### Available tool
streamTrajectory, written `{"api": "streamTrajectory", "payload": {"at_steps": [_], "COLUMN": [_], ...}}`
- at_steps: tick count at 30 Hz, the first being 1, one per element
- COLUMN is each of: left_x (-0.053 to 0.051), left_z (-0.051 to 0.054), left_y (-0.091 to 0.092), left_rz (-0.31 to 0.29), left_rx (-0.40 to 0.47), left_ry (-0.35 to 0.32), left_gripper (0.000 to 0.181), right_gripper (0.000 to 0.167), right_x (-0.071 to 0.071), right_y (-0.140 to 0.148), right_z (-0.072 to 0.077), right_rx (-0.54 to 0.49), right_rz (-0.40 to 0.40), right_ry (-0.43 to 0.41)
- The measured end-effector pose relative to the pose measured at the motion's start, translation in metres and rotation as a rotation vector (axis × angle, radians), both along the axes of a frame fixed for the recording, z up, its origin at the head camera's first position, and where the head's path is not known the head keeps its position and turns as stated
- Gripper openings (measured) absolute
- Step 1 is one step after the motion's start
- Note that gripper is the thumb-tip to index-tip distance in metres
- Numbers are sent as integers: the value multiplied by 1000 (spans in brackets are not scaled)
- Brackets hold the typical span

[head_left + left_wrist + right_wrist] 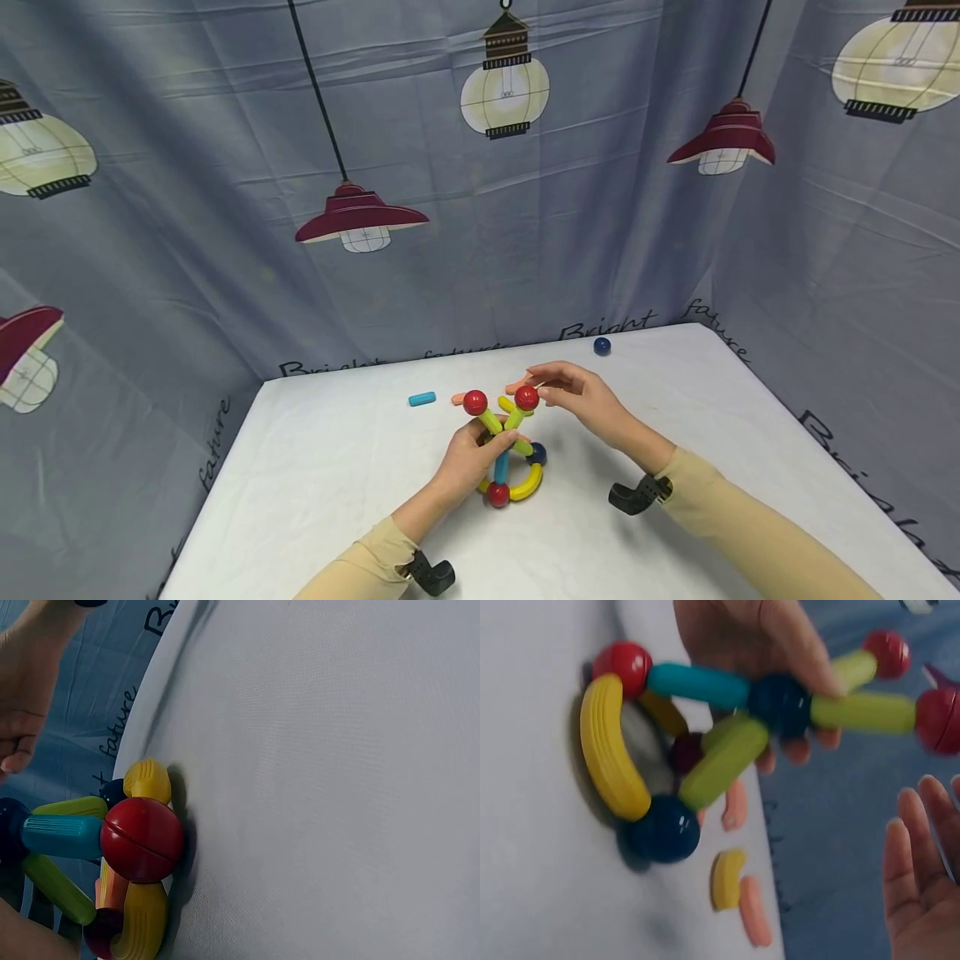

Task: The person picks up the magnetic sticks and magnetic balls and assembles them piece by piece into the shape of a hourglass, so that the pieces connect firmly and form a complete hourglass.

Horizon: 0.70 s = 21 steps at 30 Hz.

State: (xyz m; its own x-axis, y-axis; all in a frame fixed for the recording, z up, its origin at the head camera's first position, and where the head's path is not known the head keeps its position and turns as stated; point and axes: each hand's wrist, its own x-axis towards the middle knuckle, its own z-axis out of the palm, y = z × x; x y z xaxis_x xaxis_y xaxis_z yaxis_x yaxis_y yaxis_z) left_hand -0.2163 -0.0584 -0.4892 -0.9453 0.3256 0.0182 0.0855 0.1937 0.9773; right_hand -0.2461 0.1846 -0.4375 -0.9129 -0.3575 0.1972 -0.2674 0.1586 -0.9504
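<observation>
Head: left hand [461, 460] grips the rod-and-ball frame [501, 468], base at the white table [337, 467]; right hand [583, 400], fingers loosely extended, beside the right-hand upper red ball [527, 397]; apparently fitting upper parts, so next calls for steady left hold | Left wrist: frame's top cut off, gripping fingers dim | Right wrist: blurred; right hand cropped, navy hub ball [780, 705] partly covered

On my feed the left arm [375, 554] reaches in from the near side, slanting far and to the right, its beige sleeve stopping at the wrist. I have the left hand [468, 458] gripping, thumb and fingers curled. My right arm [750, 517] slants in from the near right; the right hand [581, 398] is raised slightly farther out, fingers loosely extended, palm showing to its wrist camera.
</observation>
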Motion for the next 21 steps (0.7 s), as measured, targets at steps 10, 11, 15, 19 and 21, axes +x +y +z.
{"api": "streamTrajectory", "payload": {"at_steps": [10,11,15,19,21], "left_x": [0,0,1,1,1], "left_z": [-2,-2,-1,-1,-1], "left_y": [0,0,1,1,1], "left_rz": [4,4,9,17,19], "left_rx": [27,30,41,53,53], "left_ry": [14,13,17,19,22], "left_gripper": [41,40,38,36,36], "right_gripper": [26,25,27,37,41], "right_x": [-47,-50,-57,-61,-62], "right_y": [-3,-5,-14,-24,-27], "right_z": [-46,-51,-64,-70,-72], "right_rx": [246,291,424,502,536], "right_rz": [-168,-166,-115,-68,-64], "right_ry": [-18,-17,6,77,104]}}
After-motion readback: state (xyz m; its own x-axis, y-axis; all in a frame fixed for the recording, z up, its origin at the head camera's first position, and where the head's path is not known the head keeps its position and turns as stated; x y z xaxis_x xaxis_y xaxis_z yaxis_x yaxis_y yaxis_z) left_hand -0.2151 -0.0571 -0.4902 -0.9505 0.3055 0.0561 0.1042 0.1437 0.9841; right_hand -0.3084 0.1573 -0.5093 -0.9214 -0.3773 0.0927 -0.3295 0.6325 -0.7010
